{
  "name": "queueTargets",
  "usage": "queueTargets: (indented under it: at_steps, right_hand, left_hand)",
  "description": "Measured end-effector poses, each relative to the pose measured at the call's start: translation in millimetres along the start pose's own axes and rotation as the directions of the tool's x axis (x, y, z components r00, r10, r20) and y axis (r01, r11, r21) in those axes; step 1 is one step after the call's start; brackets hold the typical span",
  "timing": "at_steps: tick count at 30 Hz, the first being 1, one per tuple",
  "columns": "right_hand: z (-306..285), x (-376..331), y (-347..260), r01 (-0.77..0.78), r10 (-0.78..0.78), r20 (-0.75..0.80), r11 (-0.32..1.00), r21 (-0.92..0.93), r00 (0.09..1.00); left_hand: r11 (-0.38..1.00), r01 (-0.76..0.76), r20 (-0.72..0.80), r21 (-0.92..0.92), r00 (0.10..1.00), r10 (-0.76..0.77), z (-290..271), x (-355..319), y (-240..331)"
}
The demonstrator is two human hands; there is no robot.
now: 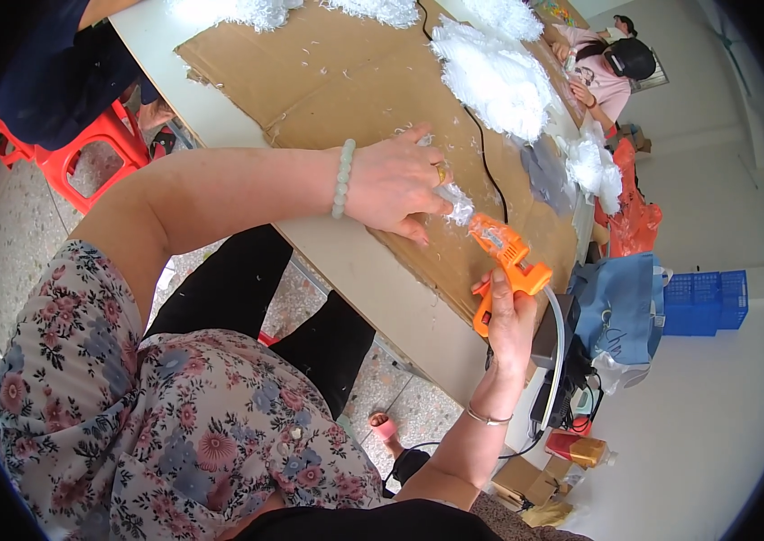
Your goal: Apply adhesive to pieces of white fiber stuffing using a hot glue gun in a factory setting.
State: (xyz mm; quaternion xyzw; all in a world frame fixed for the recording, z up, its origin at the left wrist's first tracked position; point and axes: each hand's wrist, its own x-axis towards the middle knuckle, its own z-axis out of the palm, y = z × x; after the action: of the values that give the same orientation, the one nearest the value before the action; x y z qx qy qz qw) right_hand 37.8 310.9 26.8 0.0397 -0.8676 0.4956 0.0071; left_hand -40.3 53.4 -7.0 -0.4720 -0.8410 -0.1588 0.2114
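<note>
Two hands work at the middle of the frame, above a lap in a flowered dress that fills the lower left. The right hand (pixel 510 326), with a thin bangle at the wrist, is wrapped tight around the grip of an orange hot glue gun (pixel 506 261), whose nozzle points up-left. Just beyond the nozzle, the left hand (pixel 393 183), with a pale bead bracelet at the wrist, pinches a small white feather tuft (pixel 459 206) against the cardboard sheet (pixel 355 81); its fingers are closed on the tuft, and the two hands are near each other but apart.

That brown cardboard covers most of the pale bench (pixel 346 257), which runs diagonally from upper left to lower right. A black cord (pixel 481 153) crosses the cardboard toward the gun. Farther up, a big heap of white feathers (pixel 495 77) lies on it, and smaller heaps are cut off by the top edge.

Below the bench, speckled stone floor (pixel 30 207) shows, with a red plastic stool (pixel 84 149) at upper left under a person in dark clothes, mostly out of frame. At right hang a blue bag (pixel 621 307) and a blue crate (pixel 707 302). At upper right another person (pixel 603 77) in pink sits at the far end; what those hands hold is too small to tell. Items under the bench's near end are jumbled and hard to make out.
</note>
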Motion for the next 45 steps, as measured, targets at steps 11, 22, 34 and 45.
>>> queueTargets:
  at_steps: [11,22,34,45]
  right_hand:
    - [5.9,6.4,-8.3,0.041,-0.047,0.113,0.998,0.055,0.992]
    - [-13.6,-18.2,-4.2,-0.045,0.046,-0.010,0.998,0.034,0.999]
    - [10.8,11.0,-5.0,0.001,0.001,0.050,0.999,-0.032,0.999]
    - [-7.7,14.5,-25.6,0.028,-0.024,-0.040,0.993,0.112,0.999]
  left_hand:
    - [0.995,0.102,0.103,-0.012,0.990,-0.100,-9.7,2.8,3.8]
    - [0.995,0.082,0.072,-0.048,0.994,-0.079,-8.5,0.5,2.2]
    - [1.000,-0.004,-0.010,-0.003,1.000,0.004,-3.4,0.2,-1.9]
    - [1.000,-0.010,-0.019,-0.017,1.000,0.010,-0.6,0.2,-3.9]
